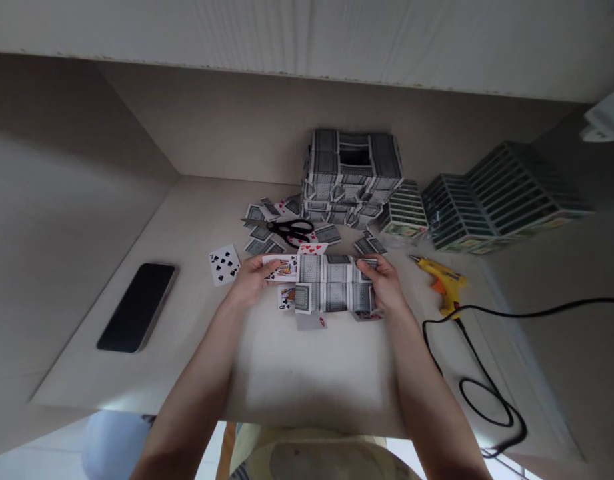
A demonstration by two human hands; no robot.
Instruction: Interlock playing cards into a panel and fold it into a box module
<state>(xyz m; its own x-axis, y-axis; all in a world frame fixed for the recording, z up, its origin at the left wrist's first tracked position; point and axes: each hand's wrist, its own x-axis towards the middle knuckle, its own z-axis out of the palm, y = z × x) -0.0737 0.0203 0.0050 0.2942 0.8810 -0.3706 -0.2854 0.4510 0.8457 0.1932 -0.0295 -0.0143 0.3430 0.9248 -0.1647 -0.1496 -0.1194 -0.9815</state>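
Note:
Between my two hands is a panel of joined playing cards [338, 283], patterned grey backs facing up, with a few cards jutting from its edges. My left hand [251, 281] pinches a face card [283, 268] that sticks out of the panel's left side. My right hand [384, 283] grips the panel's right end, thumb on top and fingers hidden beneath. Below the left side a queen card [286, 298] pokes out. Behind the panel, black-handled scissors [291, 230] lie open on loose folded cards [258, 213]. A seven of spades [225, 265] lies left of my left hand.
A box-like structure of folded cards [354, 170] stands at the back. Stacked card boxes [507, 197] line the right. A yellow glue gun [447, 283] lies right of my right hand, its black cable [487, 380] looping forward. A phone [138, 307] lies at left.

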